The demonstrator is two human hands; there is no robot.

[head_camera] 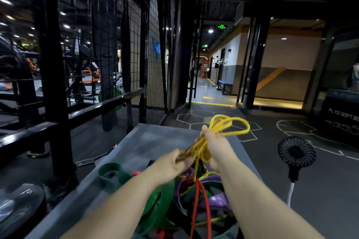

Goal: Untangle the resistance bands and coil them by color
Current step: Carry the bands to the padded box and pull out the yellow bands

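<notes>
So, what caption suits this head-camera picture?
Left hand and right hand hold a thin yellow rubber band above a tangled pile of green, purple and red bands on a grey table.

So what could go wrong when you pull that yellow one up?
1. The yellow band trails down into the heap, where the red band looks hooked on it. Pulling harder may tighten the tangle or drag the red one up too.
2. The loose yellow loops above the right hand could slip free and uncoil, since the left hand seems to pinch only the lower strands.
</notes>
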